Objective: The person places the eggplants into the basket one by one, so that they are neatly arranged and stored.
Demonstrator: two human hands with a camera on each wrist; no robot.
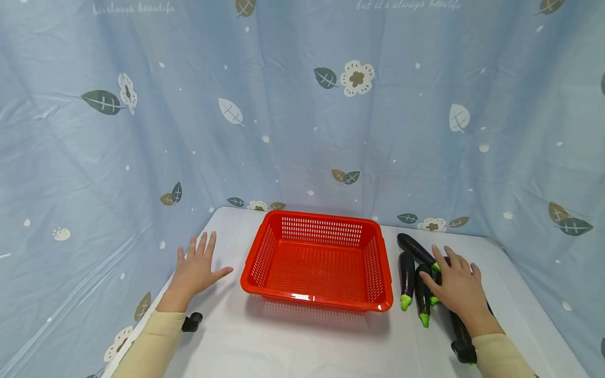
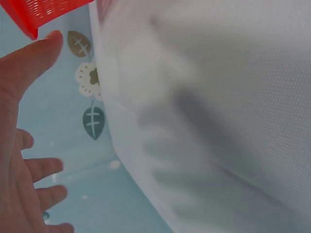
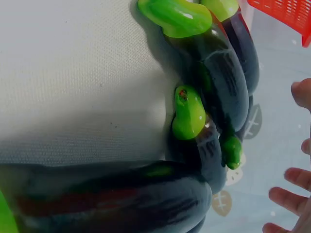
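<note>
My left hand (image 1: 196,270) hovers over the white table left of the red basket (image 1: 316,304), its fingers spread and nothing in it. In the left wrist view the thumb (image 2: 48,48) points toward a corner of the basket. On the right, my right hand (image 1: 457,286) is held above several dark purple eggplants with green stem ends, fingers spread and holding nothing. One eggplant (image 1: 406,275) lies closest to the basket, another (image 1: 422,294) beside it, and a third (image 1: 416,249) slants behind them. Others are partly hidden under the hand and wrist. A large eggplant (image 3: 112,196) fills the lower right wrist view.
The basket has slotted walls and stands mid-table with nothing inside. A white cloth (image 1: 283,352) covers the table. Blue curtains (image 1: 293,136) with leaf and flower prints hang behind and along both sides. Each wrist wears a small black device, such as the left one (image 1: 191,322).
</note>
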